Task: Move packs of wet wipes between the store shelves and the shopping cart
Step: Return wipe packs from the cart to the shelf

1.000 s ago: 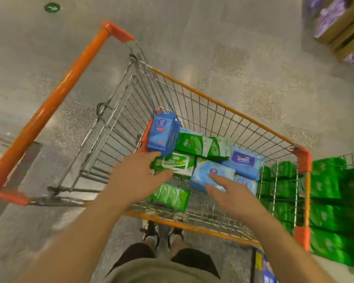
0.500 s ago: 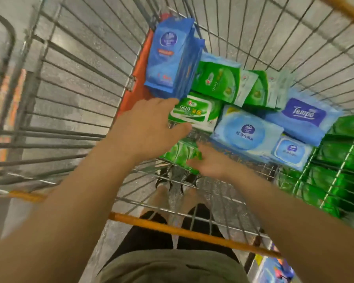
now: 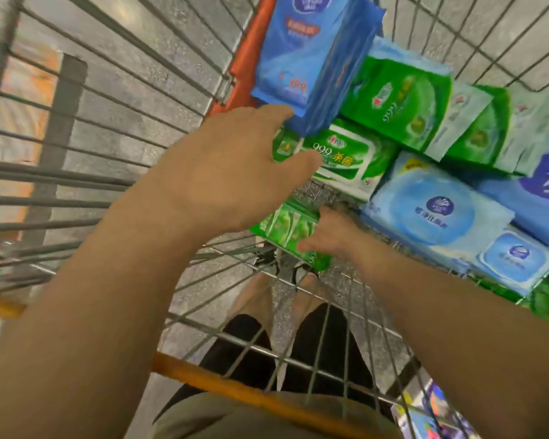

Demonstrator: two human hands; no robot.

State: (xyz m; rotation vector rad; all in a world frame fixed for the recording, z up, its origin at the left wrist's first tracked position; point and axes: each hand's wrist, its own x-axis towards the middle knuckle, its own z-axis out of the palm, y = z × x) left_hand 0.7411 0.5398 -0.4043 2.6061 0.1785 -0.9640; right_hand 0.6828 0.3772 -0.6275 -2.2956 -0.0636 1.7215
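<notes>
While the left hand [image 3: 232,172] hovers, right-hand fingers [image 3: 311,245] grip the green pack [image 3: 282,229].

Both bare forearms reach forward from the bottom of the view. The left hand [image 3: 232,172] sits near centre, palm down, fingers extended together toward two o'clock, thumb stretched out. The right hand [image 3: 327,239] lies lower, at about five o'clock from the left, fingers pointing toward nine o'clock and seemingly curled, though blurred.

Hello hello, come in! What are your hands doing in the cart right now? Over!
Left hand open, reaching the 999 green pack. Right hand on small green pack; grip unclear. Upright blue pack crowds left fingers.
</notes>
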